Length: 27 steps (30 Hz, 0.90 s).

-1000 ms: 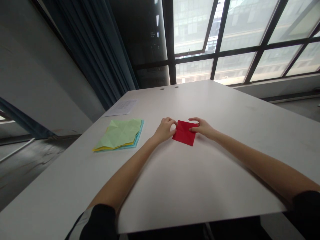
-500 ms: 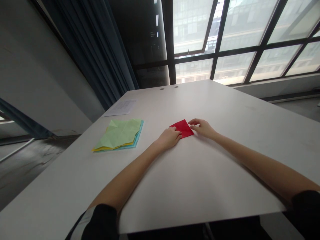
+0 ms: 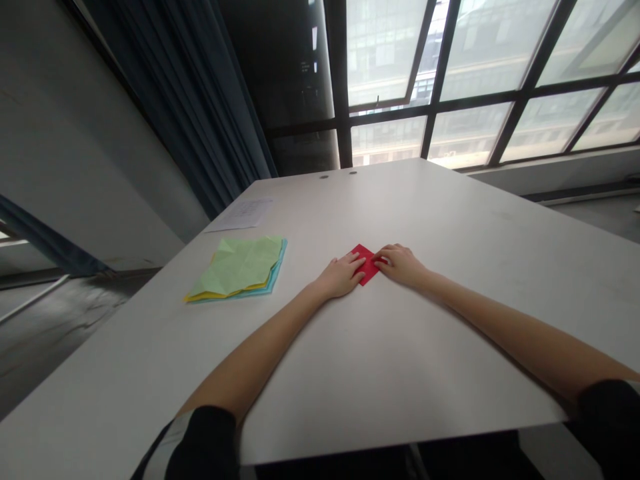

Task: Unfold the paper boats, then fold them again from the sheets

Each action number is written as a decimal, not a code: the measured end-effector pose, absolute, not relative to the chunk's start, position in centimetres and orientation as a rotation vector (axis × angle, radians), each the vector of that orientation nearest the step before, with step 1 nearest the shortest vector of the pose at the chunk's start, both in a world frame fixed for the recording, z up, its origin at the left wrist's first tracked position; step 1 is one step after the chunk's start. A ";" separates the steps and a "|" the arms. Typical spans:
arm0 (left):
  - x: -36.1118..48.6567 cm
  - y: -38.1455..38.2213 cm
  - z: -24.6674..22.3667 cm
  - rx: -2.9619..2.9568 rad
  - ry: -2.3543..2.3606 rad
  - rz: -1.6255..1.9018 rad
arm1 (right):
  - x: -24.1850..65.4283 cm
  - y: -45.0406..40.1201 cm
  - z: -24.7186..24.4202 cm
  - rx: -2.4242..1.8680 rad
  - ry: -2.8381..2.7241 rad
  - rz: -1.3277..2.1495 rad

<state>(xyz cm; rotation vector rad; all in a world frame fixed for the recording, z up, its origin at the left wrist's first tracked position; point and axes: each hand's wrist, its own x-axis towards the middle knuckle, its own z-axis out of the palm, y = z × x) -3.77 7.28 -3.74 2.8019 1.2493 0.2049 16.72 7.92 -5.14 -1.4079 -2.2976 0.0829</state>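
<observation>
A small red square of folded paper (image 3: pixel 367 265) lies on the white table with one corner toward me. My left hand (image 3: pixel 343 275) rests on its left side, fingers stretched out flat across the paper. At the right corner, my right hand (image 3: pixel 399 264) has its thumb and fingertips closed together on the paper, hiding part of that corner. Whether a layer is lifted between those fingertips is too small to see.
To the left lies a stack of creased paper sheets (image 3: pixel 240 267), green on top with yellow and blue beneath. Behind it sits a printed white sheet (image 3: pixel 243 215) near the left edge of the white table (image 3: pixel 390 373). Windows and a dark blue curtain (image 3: pixel 200 93) stand beyond.
The red paper has turned so that a corner points toward me. My right hand has moved left onto its right corner, and my left fingers have straightened out over it.
</observation>
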 end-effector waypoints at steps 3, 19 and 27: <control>-3.8 7.3 -3.7 2.730 1.330 0.128 | 16.7 7.8 -5.2 -1.436 -2.285 0.050; -6.2 9.6 -4.7 2.697 1.619 0.533 | 18.6 9.5 -6.2 -1.508 -2.193 0.100; -6.1 9.5 -4.6 2.671 1.583 0.700 | 18.7 9.5 -6.4 -1.475 -2.149 0.115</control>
